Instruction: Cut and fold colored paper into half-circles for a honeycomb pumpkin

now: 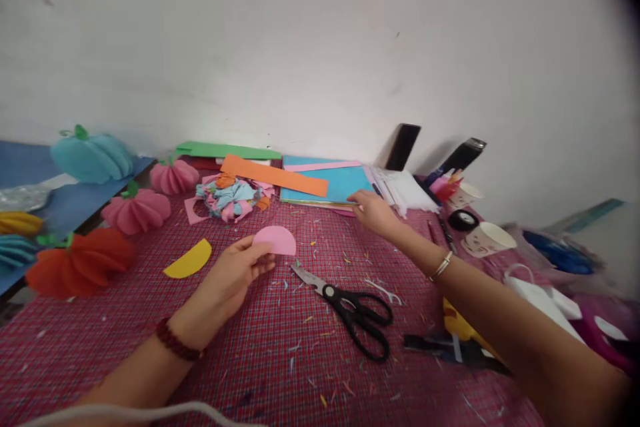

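So the left hand had the pink half-circle pinched between thumb and fingers, just left of the middle of the cloth, and my worry was a crease if that thumb pressed too hard, since it looked like thin paper. The right hand was over at the near right edge of the blue sheets, fingers a bit curled, and I couldn't tell if they had hold of anything. One careless tug there could've slid the stack and dumped the orange strip lying across it. The scissors were on the cloth between the two arms, tip pointing far left and close to the pink piece, so a low sweep of the left hand might've caught the point. The yellow half-circle lay flat just left of the left hand, easy for a wrist to drag or bend, and loose snippets were everywhere, ready to stick to stuff
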Action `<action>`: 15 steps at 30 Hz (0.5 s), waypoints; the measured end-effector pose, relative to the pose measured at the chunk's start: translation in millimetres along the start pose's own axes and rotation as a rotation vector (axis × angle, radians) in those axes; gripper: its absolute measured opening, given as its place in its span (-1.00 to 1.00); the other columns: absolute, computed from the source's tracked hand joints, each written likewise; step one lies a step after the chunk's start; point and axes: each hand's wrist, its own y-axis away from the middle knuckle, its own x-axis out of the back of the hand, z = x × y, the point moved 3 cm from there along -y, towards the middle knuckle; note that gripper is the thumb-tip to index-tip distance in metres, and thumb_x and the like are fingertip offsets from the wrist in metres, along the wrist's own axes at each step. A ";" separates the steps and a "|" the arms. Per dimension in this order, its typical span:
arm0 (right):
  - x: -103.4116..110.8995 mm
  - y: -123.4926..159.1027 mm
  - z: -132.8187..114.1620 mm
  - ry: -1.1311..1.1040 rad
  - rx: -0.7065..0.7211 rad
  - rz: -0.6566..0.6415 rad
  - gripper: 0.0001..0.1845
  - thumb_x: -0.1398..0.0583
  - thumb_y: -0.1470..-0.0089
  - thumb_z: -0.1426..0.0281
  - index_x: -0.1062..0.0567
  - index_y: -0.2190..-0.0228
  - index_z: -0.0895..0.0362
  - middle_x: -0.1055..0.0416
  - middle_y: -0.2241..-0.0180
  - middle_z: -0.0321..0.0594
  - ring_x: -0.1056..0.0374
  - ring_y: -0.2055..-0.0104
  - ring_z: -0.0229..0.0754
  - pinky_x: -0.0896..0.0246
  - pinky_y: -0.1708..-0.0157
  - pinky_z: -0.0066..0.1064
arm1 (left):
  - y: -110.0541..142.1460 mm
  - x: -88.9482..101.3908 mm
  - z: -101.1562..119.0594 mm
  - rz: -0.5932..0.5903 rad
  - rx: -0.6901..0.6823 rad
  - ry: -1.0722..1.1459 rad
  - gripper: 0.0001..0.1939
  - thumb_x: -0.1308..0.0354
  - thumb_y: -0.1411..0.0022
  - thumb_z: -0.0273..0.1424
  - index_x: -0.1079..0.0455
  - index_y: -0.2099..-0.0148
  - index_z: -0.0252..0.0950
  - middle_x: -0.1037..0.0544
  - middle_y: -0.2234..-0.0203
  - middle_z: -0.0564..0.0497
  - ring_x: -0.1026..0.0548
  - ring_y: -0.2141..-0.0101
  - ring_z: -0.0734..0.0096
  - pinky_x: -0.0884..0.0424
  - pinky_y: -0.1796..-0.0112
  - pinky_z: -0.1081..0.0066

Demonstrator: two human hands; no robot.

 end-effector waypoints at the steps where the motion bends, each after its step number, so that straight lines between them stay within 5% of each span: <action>1: -2.7 9.8 -2.9 -0.009 0.009 -0.017 -0.67 -0.03 -0.19 0.49 -0.50 0.08 0.21 -0.49 0.11 -0.05 -0.37 0.04 -0.07 -0.20 -0.01 -0.29 | -0.2 -3.4 3.5 -0.004 -0.032 -0.023 -0.78 -0.40 0.17 -0.45 -0.49 0.40 -0.38 -0.54 0.53 0.04 -0.46 0.49 0.51 -0.41 0.41 0.49; 5: -12.4 35.4 -16.5 -0.034 0.040 -0.081 -0.58 -0.07 -0.21 0.43 -0.40 -0.08 0.24 -0.40 -0.07 0.00 -0.29 -0.12 -0.06 -0.12 -0.13 -0.26 | -4.2 -24.5 5.9 -0.075 -0.116 -0.160 -0.74 -0.41 0.19 -0.37 -0.45 0.44 -0.39 -0.45 0.61 0.11 -0.35 0.58 0.61 -0.31 0.50 0.56; 8: -17.8 45.6 -21.7 -0.046 0.060 -0.115 -0.51 -0.08 -0.22 0.35 -0.34 -0.14 0.26 -0.28 -0.18 0.04 -0.21 -0.21 -0.03 -0.08 -0.19 -0.25 | -6.5 -40.8 -6.2 -0.116 -0.098 -0.260 -0.67 -0.38 0.17 -0.38 -0.45 0.29 -0.39 -0.48 0.55 0.10 -0.32 0.59 0.62 -0.26 0.54 0.56; 15: -17.2 51.9 -24.2 -0.098 0.061 -0.160 -0.47 -0.07 -0.24 0.32 -0.30 -0.18 0.29 -0.21 -0.22 0.13 -0.13 -0.27 0.03 0.00 -0.24 -0.17 | -16.2 -73.9 -27.5 -0.168 -0.138 -0.464 -0.57 -0.28 0.14 -0.41 -0.37 0.15 -0.38 -0.46 0.57 0.11 -0.27 0.65 0.59 -0.16 0.61 0.53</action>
